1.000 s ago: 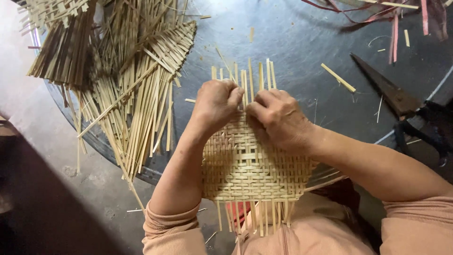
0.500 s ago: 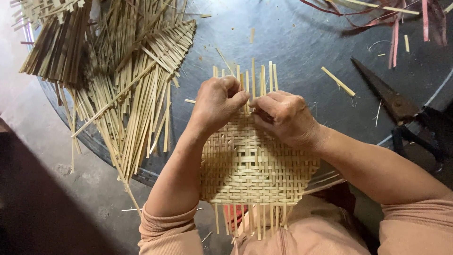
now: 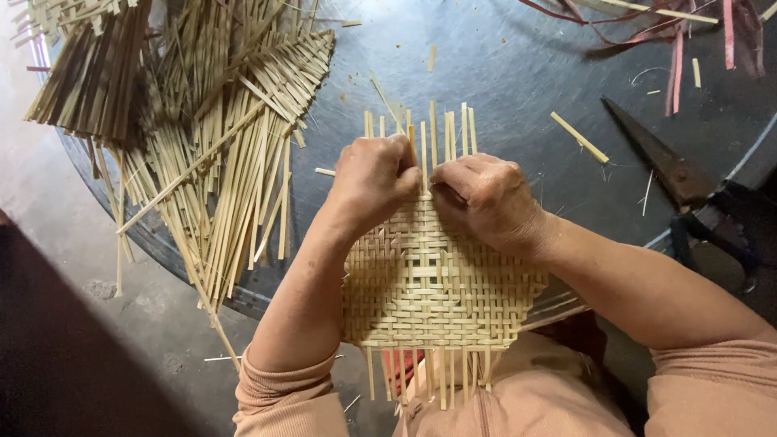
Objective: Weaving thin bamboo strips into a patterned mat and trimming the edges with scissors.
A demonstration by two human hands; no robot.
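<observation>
A half-woven mat of pale bamboo strips (image 3: 429, 283) lies at the near edge of a round dark table (image 3: 518, 73), partly over my lap. Loose strip ends stick out at its far and near sides. My left hand (image 3: 374, 180) and my right hand (image 3: 486, 198) sit side by side at the mat's far edge, fingers curled and pinching the upright strips there. Both fists press on the weave, knuckles almost touching.
A big heap of loose bamboo strips (image 3: 218, 137) covers the table's left part, with darker bundles (image 3: 89, 73) at the far left. Large black scissors (image 3: 672, 174) lie at the right. Reddish strips (image 3: 688, 32) sit at the far right. A short strip (image 3: 579, 137) lies loose.
Both hands stay at the mat's far edge, fingers shifting slightly on the strips. The view has moved a little; the mat looks the same.
</observation>
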